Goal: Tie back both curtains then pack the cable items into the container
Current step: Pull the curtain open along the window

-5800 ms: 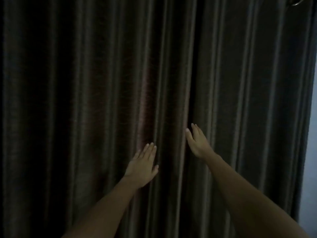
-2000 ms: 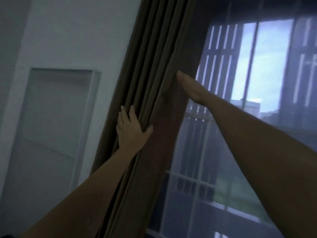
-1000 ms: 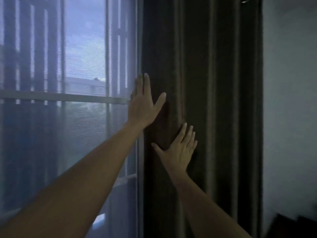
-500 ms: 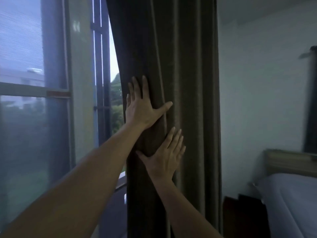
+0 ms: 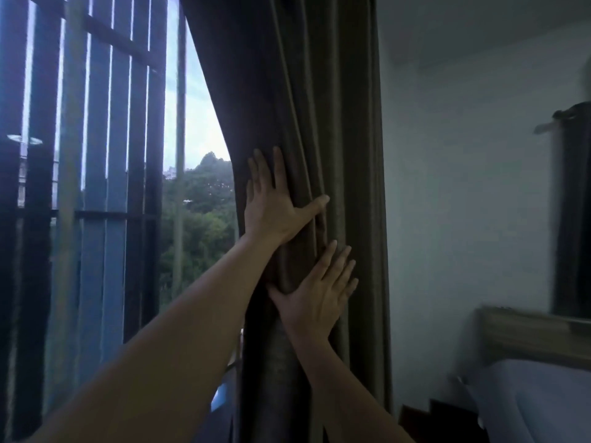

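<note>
Brown cloth, one curtain (image 5: pixel 307 107), hangs bunched in long folds at the middle of the view, running from 12 o'clock down to 6 o'clock. Its left edge slants from the top toward the hands, leaving the window (image 5: pixel 96 187) bare on the 9 o'clock side.

Two hands lie on the curtain. Left hand (image 5: pixel 275 206) is the higher one, palm flat on the cloth, four fingers pointing up toward 12 o'clock and the thumb stretched out toward 3 o'clock across a fold; its grip is spread apart and clamps nothing. Right hand (image 5: pixel 315 298) sits just below it, toward 5 o'clock of the left one, also flat on the folds with fingers fanned up toward 1 o'clock and the thumb out toward 10 o'clock; its grip is likewise apart, pressing and not closed round the cloth. Both bare forearms come in from the bottom edge, the left from 7 o'clock, the right from 6 o'clock.

Beyond the glass stand dark vertical bars, with green trees (image 5: pixel 198 212) and pale sky between them. At 3 o'clock is one plain pale wall (image 5: pixel 463 187). One bed (image 5: pixel 543 398) with a light cover shows at 4 o'clock, with a wooden headboard (image 5: pixel 527 330) above it. A second dark curtain (image 5: pixel 572 203) hangs at the far right edge, blurred.
</note>
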A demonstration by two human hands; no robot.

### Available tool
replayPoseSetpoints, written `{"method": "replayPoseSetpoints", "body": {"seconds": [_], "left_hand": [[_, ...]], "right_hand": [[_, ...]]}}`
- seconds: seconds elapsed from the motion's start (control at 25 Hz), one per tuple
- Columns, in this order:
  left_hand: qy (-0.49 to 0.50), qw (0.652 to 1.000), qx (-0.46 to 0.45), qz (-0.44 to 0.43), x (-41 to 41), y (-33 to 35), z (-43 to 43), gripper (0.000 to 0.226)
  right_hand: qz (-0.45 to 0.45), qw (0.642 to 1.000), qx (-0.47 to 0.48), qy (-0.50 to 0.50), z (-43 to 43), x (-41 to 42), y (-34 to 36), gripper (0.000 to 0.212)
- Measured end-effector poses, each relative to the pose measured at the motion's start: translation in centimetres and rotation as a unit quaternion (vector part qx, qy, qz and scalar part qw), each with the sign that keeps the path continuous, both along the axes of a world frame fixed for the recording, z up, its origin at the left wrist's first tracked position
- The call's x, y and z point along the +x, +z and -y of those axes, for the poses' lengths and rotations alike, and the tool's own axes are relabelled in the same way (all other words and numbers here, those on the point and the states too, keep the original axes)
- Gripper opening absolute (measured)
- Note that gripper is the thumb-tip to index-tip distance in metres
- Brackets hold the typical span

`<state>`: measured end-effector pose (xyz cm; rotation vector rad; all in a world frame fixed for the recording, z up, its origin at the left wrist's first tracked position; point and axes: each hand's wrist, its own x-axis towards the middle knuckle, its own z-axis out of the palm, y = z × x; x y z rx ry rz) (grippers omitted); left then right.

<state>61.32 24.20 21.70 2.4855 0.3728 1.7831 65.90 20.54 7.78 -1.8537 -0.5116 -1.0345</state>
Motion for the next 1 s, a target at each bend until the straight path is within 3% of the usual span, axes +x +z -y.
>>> {"method": "replayPoseSetpoints", "body": {"seconds": [0.52, 1.0], "left_hand": [[-0.084, 0.995, 0.002, -0.047, 22.2, 1.3, -1.0, 0.118], [-0.117, 0.992, 0.016, -0.044, 38.2, 1.7, -2.4, 0.117]], "right_hand": [[-0.018, 0.998, -0.009, -0.064, 0.0, 20.3, 1.0, 0.133], [-0.045, 0.997, 0.009, -0.055, -0.9, 35.0, 1.6, 0.128]]}}
